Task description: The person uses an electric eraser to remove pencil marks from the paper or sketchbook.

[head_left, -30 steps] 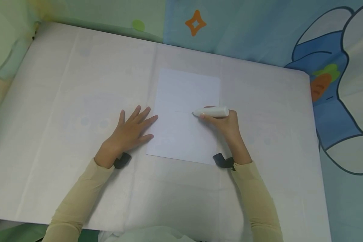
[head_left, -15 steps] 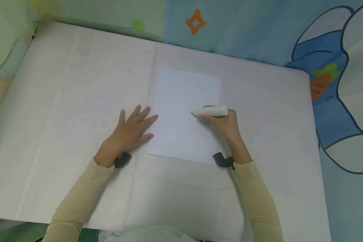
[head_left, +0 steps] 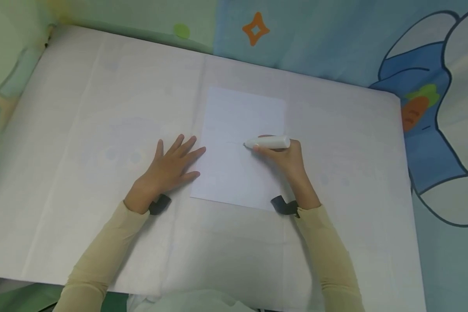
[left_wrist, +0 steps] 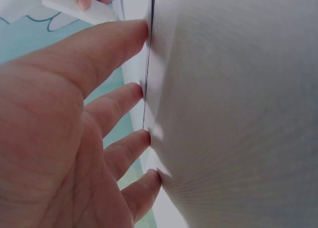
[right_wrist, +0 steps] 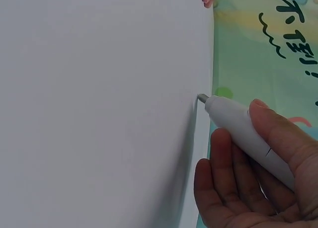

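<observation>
A white sheet of paper [head_left: 238,117] lies flat on the white-covered table. My right hand [head_left: 290,158] grips a thick white pen [head_left: 271,142] with a narrow grey metal tip, thumb on one side and fingers curled on the other. In the right wrist view the pen [right_wrist: 236,121] slants down so its tip meets the paper [right_wrist: 124,89]. A very faint line runs left from the tip in the head view. My left hand [head_left: 167,169] lies spread, some fingertips at the sheet's left edge. Its fingertips press the surface in the left wrist view, where the thumb [left_wrist: 109,44] shows nearest.
The white table cover [head_left: 82,130] has crease lines and extends well beyond the paper on both sides. A printed curtain [head_left: 316,39] hangs along the back and right edges. Black wrist straps [head_left: 160,203] sit below both hands.
My right hand has slid slightly left over the paper with the pen, its tip staying at the sheet. My left hand keeps its place; the head view has shifted a little.
</observation>
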Motion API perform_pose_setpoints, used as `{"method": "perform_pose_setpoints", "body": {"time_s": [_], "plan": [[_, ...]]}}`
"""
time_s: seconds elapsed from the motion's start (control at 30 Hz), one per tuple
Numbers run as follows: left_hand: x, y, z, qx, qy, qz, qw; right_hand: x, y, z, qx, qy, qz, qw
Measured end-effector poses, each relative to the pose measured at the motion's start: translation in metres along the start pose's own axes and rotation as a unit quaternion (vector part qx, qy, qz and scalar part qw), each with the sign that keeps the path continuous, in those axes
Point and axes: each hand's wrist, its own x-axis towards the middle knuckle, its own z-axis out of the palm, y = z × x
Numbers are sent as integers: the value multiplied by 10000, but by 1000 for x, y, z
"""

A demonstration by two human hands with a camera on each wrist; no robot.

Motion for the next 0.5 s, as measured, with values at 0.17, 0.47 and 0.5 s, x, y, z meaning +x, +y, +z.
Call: {"method": "perform_pose_setpoints", "body": {"time_s": [0.17,0.47,0.5], "plan": [[1,0,0,8,-7,-9,10000,0,0,0,2,58,12,10000],[1,0,0,6,-40,-18,10000,-1,-1,0,52,-31,-21,10000],[2,0,0,14,-36,-21,10000,-1,-1,-1,36,-35,-24,10000]]}}
